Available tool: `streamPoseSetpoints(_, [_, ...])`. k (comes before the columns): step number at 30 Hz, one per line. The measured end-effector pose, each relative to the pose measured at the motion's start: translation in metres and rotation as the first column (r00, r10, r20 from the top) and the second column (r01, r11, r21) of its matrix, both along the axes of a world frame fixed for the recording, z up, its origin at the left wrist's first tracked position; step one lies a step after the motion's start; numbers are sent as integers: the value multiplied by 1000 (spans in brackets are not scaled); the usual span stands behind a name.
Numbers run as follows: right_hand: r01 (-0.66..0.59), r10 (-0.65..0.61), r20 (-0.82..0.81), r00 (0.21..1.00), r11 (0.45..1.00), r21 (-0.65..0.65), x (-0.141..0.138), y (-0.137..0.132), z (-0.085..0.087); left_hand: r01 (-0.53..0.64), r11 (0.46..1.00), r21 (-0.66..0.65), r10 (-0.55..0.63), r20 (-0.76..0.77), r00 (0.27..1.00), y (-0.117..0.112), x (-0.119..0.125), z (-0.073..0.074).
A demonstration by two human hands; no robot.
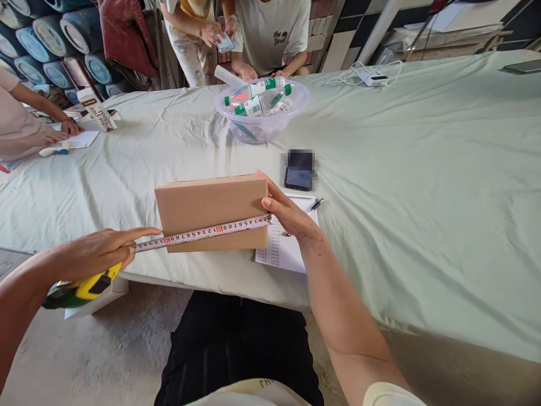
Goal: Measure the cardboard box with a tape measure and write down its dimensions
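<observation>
A brown cardboard box (211, 206) stands at the front of the cloth-covered table. The tape measure's white blade (194, 234) stretches across the box's near face, slanting up to the right. My left hand (97, 251) is closed round the tape measure's yellow and dark green case (95, 285), its index finger reaching to the box's left edge. At the right end, my right hand (287, 211) grips the box's edge, its thumb on the near face just above the blade's end. Partly beneath the box and that hand lie printed sheets (281, 259) with a pen (316, 204).
Beyond the box are a phone (299, 170) and a clear plastic basin (264, 127) with several bottles. A power strip (374, 78) with cables lies at the back right. Other people stand or sit across the table and at the left. A white box (107, 296) is below the table edge.
</observation>
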State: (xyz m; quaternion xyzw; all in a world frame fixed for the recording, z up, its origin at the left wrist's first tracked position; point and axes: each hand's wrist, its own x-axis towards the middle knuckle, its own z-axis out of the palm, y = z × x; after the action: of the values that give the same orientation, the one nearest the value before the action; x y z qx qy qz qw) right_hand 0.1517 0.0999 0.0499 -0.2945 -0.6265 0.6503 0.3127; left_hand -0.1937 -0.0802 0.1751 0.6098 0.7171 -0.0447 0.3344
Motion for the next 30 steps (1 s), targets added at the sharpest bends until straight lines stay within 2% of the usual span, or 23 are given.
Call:
streamPoseSetpoints(5, [31,-31,-7,1000,999,37,0,3,-11,5,998,-58,-7,-37,999,17,1,17])
streamPoseSetpoints(8, [46,-45,-1,999,998,47,-2,7,-15,31,997,-70,-28,47,999,28,-3,22])
streamPoseSetpoints(14, [53,-54,23,998,998,16,-3,8,-15,171,971,-164,-161,73,984,49,-12,20])
streamPoseSetpoints(20, [68,-69,33,997,997,38,-2,9,-17,99,978,-182,-69,164,984,61,-16,16])
streamPoseSetpoints(25, [74,-75,19,997,996,49,0,9,-22,117,975,-188,-92,137,986,58,-13,17])
streamPoseSetpoints(28, [103,-103,-11,995,994,29,0,7,-22,121,972,-203,-88,166,982,45,-7,15])
streamPoseSetpoints(30, [125,-125,-27,992,992,-17,-2,7,-20,94,975,-199,-47,232,972,30,-4,8])
